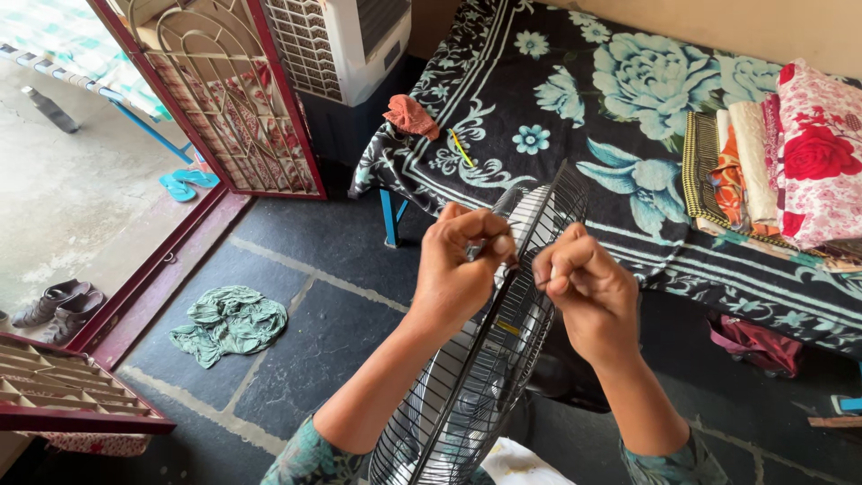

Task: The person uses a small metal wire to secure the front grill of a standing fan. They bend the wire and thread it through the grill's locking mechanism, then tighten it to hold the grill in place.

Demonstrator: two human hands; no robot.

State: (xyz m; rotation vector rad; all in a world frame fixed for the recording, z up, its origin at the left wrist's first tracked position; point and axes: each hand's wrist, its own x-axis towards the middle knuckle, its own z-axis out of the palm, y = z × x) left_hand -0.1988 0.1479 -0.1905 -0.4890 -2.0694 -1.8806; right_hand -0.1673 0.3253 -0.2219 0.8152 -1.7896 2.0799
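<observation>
Fan guard [467, 377] cut off at bottom edge; small item in right hand [588, 292] fingers too small to tell.

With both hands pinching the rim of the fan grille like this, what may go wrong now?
1. The left hand and right hand press on thin wires at the rim of the fan grille; a finger may get pinched or scratched.
2. The grille stands on edge, held mostly at the top, so it may twist or slip.
3. Any small part between the fingers is hidden; if dropped, it may be lost on the dark floor.
</observation>
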